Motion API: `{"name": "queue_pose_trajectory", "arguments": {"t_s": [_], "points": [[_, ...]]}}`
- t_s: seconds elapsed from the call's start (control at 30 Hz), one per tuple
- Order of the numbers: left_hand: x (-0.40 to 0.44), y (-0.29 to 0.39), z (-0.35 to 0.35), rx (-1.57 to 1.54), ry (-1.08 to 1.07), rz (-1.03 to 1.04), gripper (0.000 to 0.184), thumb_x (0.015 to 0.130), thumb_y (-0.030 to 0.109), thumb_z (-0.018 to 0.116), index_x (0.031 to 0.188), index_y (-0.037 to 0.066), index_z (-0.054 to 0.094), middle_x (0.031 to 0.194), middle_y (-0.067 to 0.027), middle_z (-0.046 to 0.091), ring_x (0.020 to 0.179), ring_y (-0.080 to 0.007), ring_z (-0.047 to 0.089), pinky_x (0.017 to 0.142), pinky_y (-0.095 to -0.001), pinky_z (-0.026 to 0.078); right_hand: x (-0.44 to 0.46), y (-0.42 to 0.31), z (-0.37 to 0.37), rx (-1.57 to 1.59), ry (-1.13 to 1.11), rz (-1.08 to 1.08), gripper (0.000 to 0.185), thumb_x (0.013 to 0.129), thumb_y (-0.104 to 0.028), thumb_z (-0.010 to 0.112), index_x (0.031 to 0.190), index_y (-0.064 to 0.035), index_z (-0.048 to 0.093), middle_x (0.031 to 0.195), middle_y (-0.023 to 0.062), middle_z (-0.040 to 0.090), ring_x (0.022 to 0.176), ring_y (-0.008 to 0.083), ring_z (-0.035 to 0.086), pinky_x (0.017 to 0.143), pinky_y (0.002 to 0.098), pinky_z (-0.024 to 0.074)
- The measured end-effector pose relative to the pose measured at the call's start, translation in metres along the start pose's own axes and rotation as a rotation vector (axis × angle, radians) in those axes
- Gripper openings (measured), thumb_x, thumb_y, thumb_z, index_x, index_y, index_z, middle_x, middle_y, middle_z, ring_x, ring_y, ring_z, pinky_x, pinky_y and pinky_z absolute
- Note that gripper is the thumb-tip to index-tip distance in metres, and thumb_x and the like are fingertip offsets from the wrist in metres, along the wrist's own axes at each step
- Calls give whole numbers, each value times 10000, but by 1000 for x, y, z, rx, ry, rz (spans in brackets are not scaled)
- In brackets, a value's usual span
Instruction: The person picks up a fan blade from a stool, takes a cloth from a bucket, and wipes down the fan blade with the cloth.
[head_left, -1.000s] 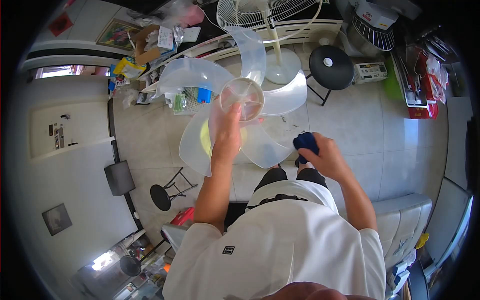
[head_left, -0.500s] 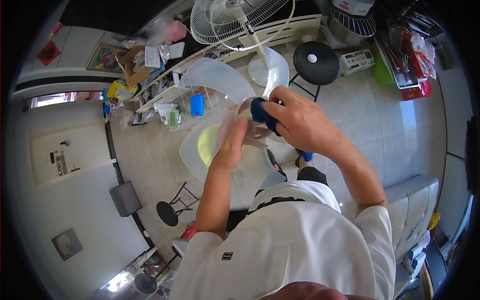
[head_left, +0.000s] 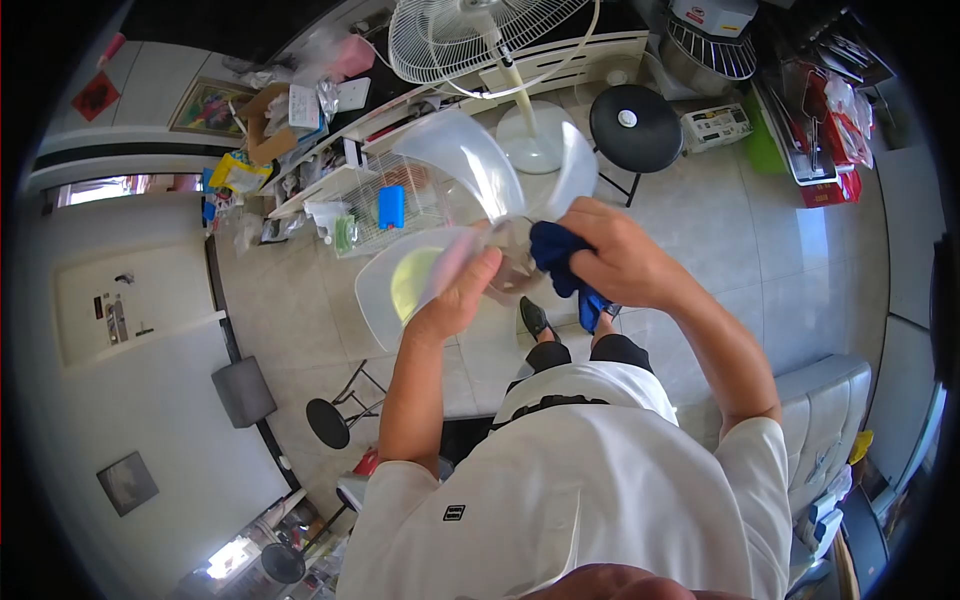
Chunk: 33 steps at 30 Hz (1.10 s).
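A translucent plastic fan blade point(head_left: 460, 158) with several wide petals is held up in front of my body. My left hand point(head_left: 460, 298) grips it near the hub, thumb on the near side, other fingers mostly hidden behind the plastic. My right hand point(head_left: 625, 258) is closed around a bunched dark blue cloth point(head_left: 556, 258), which lies at the right side of the hub; whether it touches there I cannot tell. Something yellow-green point(head_left: 412, 282) shows through the lower left petal. Beyond the blade stands a white pedestal fan, its wire grille point(head_left: 450, 40) tilted.
A round black stool point(head_left: 636, 128) stands right of the fan's base point(head_left: 530, 138). Behind the blade is a wire rack point(head_left: 425, 205) with a blue box point(head_left: 391, 207). A cluttered shelf runs left of it. A pale sofa point(head_left: 800, 420) is on my right, a small black stool point(head_left: 328, 424) on my left.
The fan blade has turned and tilted in my left hand, so its petals sit differently. My right hand and the cloth have moved a little right and down toward me.
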<state>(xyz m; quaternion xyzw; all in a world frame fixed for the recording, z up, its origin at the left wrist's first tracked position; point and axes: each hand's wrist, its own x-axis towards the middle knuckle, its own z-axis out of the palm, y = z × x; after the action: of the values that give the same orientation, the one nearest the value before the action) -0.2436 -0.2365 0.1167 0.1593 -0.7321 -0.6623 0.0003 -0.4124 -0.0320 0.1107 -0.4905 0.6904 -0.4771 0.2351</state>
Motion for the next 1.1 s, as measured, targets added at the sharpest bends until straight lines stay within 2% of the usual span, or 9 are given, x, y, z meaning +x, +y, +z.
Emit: {"name": "queue_pose_trajectory", "arguments": {"t_s": [0.1, 0.17, 0.43, 0.6, 0.8, 0.87, 1.0, 1.07, 1.1], "points": [[0, 3, -9, -362, 38, -144, 574, 1064, 376, 531, 1473, -19, 450, 1215, -95, 666, 1083, -155, 638, 938, -296, 499, -15, -3, -13, 282, -4, 112, 301, 800, -18, 538, 1069, 18, 669, 986, 186, 594, 895, 379, 626, 779, 448, 520], [2, 1, -16, -366, -12, -143, 550, 1071, 380, 523, 1451, -16, 481, 1244, -87, 647, 1138, -141, 614, 953, -297, 500, -20, -3, -13, 244, 6, 97, 305, 782, -12, 555, 1063, 24, 669, 991, 185, 592, 894, 380, 620, 784, 434, 523], [10, 13, -6, -180, -30, -185, 472, 1041, 337, 584, 1353, -16, 561, 1075, -10, 663, 987, -115, 595, 854, -294, 493, -3, -12, 2, -530, -116, -179, 332, 769, -64, 695, 1101, -79, 689, 1035, 115, 598, 894, 311, 645, 774, 442, 527], [11, 12, -6, 146, -3, -25, 417, 1014, 309, 621, 1267, -22, 618, 902, -19, 661, 835, -137, 598, 813, -301, 495, -1, -23, 8, -576, -362, -13, 419, 763, -27, 676, 1181, -48, 653, 1117, 135, 585, 986, 318, 630, 842, 428, 515], [9, 5, -1, 341, 12, 160, 406, 1001, 314, 633, 1244, -10, 650, 859, -51, 665, 803, -176, 621, 788, -320, 505, -13, -8, 21, 31, -272, 273, 395, 854, -19, 570, 1246, 1, 618, 1107, 184, 600, 927, 375, 642, 878, 417, 523], [10, 1, 2, 365, 32, 139, 424, 1005, 320, 628, 1272, -8, 639, 876, -55, 672, 813, -179, 629, 783, -328, 507, -14, 0, 26, 843, -145, 598, 407, 882, -20, 535, 1283, -15, 605, 1092, 180, 611, 929, 362, 644, 881, 411, 521], [18, 11, 3, 292, 82, 200, 451, 1005, 326, 626, 1311, -5, 618, 851, -63, 684, 790, -192, 635, 757, -340, 508, -12, 1, 26, 968, -159, 647, 413, 840, -22, 619, 1253, -36, 616, 1097, 148, 602, 942, 348, 639, 880, 423, 521], [16, 12, -2, 368, 43, 183, 455, 1003, 328, 629, 1318, 0, 614, 847, -64, 687, 785, -195, 636, 753, -341, 509, -15, 5, 31, -400, -190, 11, 441, 768, -42, 717, 1201, -62, 633, 1109, 118, 590, 969, 302, 634, 877, 419, 507], [15, 10, -3, 481, 1, 181, 438, 1004, 327, 626, 1297, 2, 622, 851, -66, 687, 786, -193, 635, 751, -341, 508, -16, 5, 28, -397, -192, 14, 441, 768, -42, 717, 1201, -62, 633, 1109, 118, 590, 969, 302, 634, 877, 419, 507]]}}
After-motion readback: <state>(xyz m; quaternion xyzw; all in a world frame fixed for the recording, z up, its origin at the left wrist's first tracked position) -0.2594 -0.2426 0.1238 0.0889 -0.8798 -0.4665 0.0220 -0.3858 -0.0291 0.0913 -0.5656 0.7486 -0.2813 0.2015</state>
